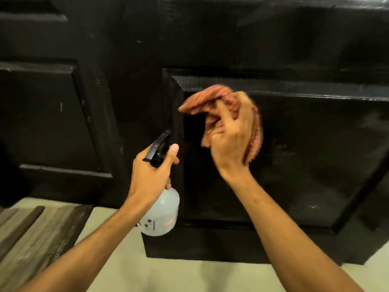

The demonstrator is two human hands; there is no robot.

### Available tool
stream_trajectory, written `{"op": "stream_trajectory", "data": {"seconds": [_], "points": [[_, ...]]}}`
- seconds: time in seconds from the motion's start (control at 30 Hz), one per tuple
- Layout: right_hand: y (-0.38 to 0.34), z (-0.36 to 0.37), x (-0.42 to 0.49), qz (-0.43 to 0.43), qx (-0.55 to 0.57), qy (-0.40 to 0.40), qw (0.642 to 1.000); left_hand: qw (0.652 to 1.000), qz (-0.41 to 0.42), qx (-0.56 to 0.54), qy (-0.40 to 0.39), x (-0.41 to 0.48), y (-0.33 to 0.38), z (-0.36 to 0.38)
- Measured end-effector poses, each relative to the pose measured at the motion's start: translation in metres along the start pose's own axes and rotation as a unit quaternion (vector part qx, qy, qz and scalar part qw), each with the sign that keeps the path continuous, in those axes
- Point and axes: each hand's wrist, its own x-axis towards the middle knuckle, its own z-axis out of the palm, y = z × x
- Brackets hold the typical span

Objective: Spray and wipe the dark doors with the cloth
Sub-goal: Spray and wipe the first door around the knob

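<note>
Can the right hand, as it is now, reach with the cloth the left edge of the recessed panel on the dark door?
Probably yes. The right hand holds the cloth just beside that panel edge, and nothing stands between; the spray bottle sits lower, in the left hand.

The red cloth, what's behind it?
Behind the red cloth is the sunken panel of the dark door. The right hand grips the cloth in front of it. The patch of panel straight behind the cloth is covered, so it cannot be seen.
</note>
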Motion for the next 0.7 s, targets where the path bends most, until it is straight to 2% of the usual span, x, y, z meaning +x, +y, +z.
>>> {"op": "stream_trajectory", "data": {"seconds": [0.03, 0.07, 0.13, 0.17, 0.2, 0.23, 0.3, 0.33, 0.4, 0.43, 0.47, 0.53, 0.57, 0.6, 0.63, 0.67, 0.7], "points": [[-0.004, 0.0, 0.007, 0.045, -0.012, 0.025, 0.999, 1.0, 0.002, 0.003, 0.004, 0.002, -0.002, -0.008], [-0.013, 0.007, 0.004, 0.035, -0.029, 0.021, 0.999, 1.0, 0.003, 0.015, 0.013, 0.003, -0.005, -0.016], [-0.035, 0.027, -0.029, -0.118, -0.052, -0.075, 0.989, 0.999, -0.002, 0.039, 0.033, 0.0, -0.014, -0.03], [-0.042, 0.032, -0.049, -0.2, -0.055, -0.135, 0.969, 0.998, -0.004, 0.04, 0.041, -0.002, -0.017, -0.034], [-0.039, 0.031, -0.064, -0.256, -0.06, -0.184, 0.947, 0.998, -0.007, 0.035, 0.043, -0.004, -0.02, -0.035], [-0.029, 0.026, -0.066, -0.274, -0.063, -0.203, 0.938, 0.999, -0.009, 0.03, 0.04, -0.006, -0.02, -0.033], [-0.001, 0.011, -0.05, -0.208, -0.058, -0.147, 0.965, 1.0, -0.014, 0.017, 0.022, -0.008, -0.019, -0.024], [0.013, 0.003, -0.041, -0.122, -0.054, -0.082, 0.988, 1.0, -0.016, 0.012, 0.015, -0.009, -0.02, -0.02], [0.027, 0.0, -0.047, 0.026, -0.044, 0.016, 0.999, 1.0, -0.017, 0.02, 0.004, -0.013, -0.028, -0.012], [0.027, 0.004, -0.066, 0.022, -0.053, 0.018, 0.998, 0.999, -0.02, 0.029, 0.0, -0.017, -0.033, -0.008], [0.025, 0.007, -0.09, -0.035, -0.06, -0.02, 0.997, 0.999, -0.023, 0.033, -0.001, -0.02, -0.038, -0.005], [0.031, 0.001, -0.128, -0.17, -0.045, -0.151, 0.973, 0.999, -0.032, 0.034, 0.004, -0.025, -0.043, 0.004], [0.045, -0.007, -0.13, -0.186, -0.037, -0.177, 0.966, 0.999, -0.036, 0.031, 0.004, -0.025, -0.043, 0.012], [0.063, -0.017, -0.123, -0.147, -0.031, -0.144, 0.978, 0.999, -0.038, 0.028, -0.004, -0.023, -0.041, 0.021], [0.082, -0.029, -0.111, -0.07, -0.037, -0.071, 0.994, 0.999, -0.036, 0.024, -0.017, -0.021, -0.039, 0.031], [0.1, -0.042, -0.097, 0.029, -0.05, 0.011, 0.998, 0.999, -0.032, 0.02, -0.03, -0.02, -0.038, 0.04], [0.118, -0.053, -0.085, 0.121, -0.065, 0.078, 0.988, 0.999, -0.028, 0.016, -0.042, -0.019, -0.039, 0.05]]}}
